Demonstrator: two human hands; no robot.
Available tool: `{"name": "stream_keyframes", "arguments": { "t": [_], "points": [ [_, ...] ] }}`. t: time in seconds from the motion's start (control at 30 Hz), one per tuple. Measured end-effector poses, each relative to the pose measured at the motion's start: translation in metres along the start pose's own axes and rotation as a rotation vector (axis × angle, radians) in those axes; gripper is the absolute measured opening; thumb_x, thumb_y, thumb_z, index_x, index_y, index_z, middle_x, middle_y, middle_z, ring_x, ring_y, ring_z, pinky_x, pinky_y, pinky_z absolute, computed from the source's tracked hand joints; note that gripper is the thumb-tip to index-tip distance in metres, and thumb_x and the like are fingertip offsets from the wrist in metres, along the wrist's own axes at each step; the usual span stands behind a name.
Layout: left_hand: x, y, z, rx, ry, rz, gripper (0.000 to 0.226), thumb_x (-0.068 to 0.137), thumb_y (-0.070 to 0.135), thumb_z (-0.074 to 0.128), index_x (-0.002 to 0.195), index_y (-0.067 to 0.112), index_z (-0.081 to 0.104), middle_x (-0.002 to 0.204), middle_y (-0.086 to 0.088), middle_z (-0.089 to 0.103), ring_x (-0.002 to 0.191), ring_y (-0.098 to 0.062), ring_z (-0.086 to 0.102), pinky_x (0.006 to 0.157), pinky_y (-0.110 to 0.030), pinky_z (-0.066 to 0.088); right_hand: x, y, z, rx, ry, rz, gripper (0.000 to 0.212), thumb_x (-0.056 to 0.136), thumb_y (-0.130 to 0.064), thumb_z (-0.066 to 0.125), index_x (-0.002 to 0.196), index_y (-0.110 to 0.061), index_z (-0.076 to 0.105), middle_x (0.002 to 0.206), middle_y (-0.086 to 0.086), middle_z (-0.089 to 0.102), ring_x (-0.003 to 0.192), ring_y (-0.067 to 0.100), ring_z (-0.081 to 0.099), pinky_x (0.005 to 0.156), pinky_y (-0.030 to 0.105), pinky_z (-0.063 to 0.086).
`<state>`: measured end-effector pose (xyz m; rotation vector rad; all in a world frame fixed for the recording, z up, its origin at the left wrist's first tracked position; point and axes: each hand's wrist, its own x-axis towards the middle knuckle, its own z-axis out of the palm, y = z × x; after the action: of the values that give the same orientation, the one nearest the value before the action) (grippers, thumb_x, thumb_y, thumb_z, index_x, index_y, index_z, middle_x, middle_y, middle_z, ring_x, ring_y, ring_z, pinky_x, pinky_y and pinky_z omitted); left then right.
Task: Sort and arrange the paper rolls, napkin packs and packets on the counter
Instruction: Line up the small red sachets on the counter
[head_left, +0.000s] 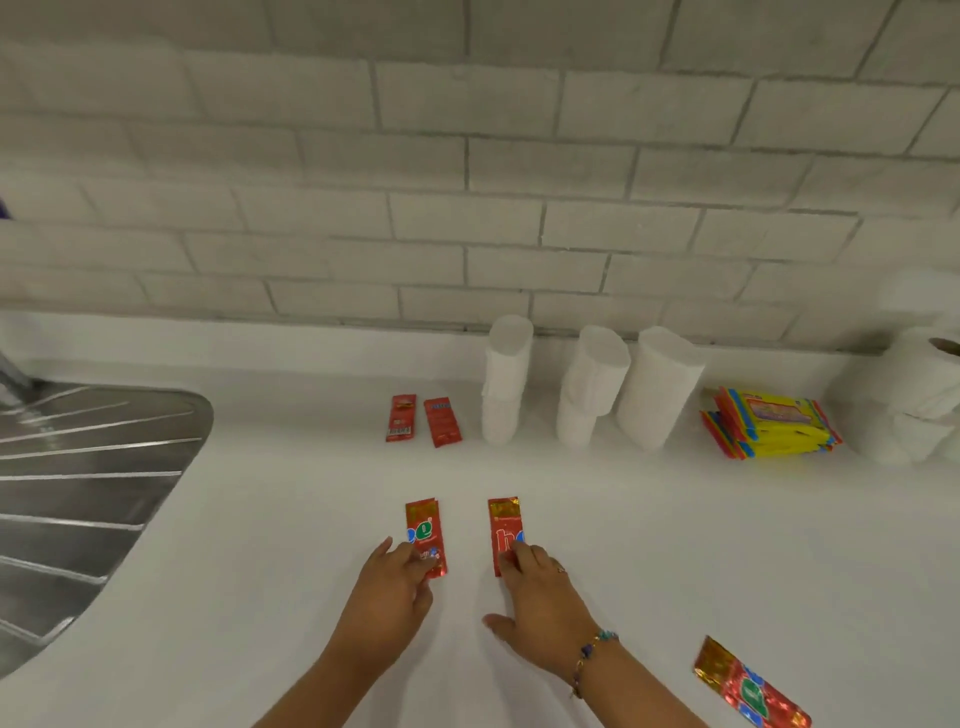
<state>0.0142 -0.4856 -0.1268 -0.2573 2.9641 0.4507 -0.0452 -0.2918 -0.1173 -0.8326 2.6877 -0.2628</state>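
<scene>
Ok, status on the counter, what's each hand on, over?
Left hand touching left red packet. Right hand touching right red packet; both flat on counter. Third packet loose at front right, not blocking.

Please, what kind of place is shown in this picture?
Most likely a kitchen, though whether in a home or a workplace I cannot tell. A steel sink drainboard sits at the left of a white counter, a tiled wall rises behind it, and paper rolls stand along that wall.
</scene>
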Motion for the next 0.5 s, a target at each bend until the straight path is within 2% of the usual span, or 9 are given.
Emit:
{"name": "stream_keyframes", "arguments": {
  "t": [0.17, 0.37, 0.5],
  "points": [
    [0.007, -0.064, -0.024, 0.076, 0.029, -0.12, 0.045, 0.097, 0.036, 0.033, 0.141, 0.029, 0.035, 0.151, 0.009, 0.032, 0.138, -0.01, 0.03, 0.118, -0.034, 0.004, 0.054, -0.071, 0.001, -0.04, -0.087, -0.088, 0.088, 0.082, -0.064, 0.047, 0.146, -0.012, 0.018, 0.156, 0.009, 0.013, 0.142, 0.028, 0.014, 0.117, 0.043, 0.014],
    [0.047, -0.126, -0.053, 0.056, 0.031, -0.147, 0.043, 0.097, 0.034, 0.035, 0.139, 0.026, 0.039, 0.148, 0.008, 0.038, 0.135, -0.006, 0.034, 0.118, -0.036, 0.001, 0.125, -0.14, 0.001, -0.039, -0.076, -0.102, 0.098, 0.073, -0.078, 0.042, 0.142, -0.01, 0.027, 0.151, 0.008, 0.024, 0.136, 0.03, 0.022, 0.114, 0.045, 0.017],
    [0.088, -0.158, -0.07, 0.009, 0.048, -0.105, 0.04, 0.096, 0.026, 0.039, 0.135, 0.023, 0.044, 0.142, 0.006, 0.045, 0.131, -0.006, 0.039, 0.118, -0.033, 0.003, 0.172, -0.163, -0.005, -0.055, -0.011, -0.074, 0.096, 0.072, -0.077, 0.046, 0.138, -0.009, 0.033, 0.145, 0.009, 0.032, 0.13, 0.031, 0.028, 0.112, 0.046, 0.019]
  ]
}}
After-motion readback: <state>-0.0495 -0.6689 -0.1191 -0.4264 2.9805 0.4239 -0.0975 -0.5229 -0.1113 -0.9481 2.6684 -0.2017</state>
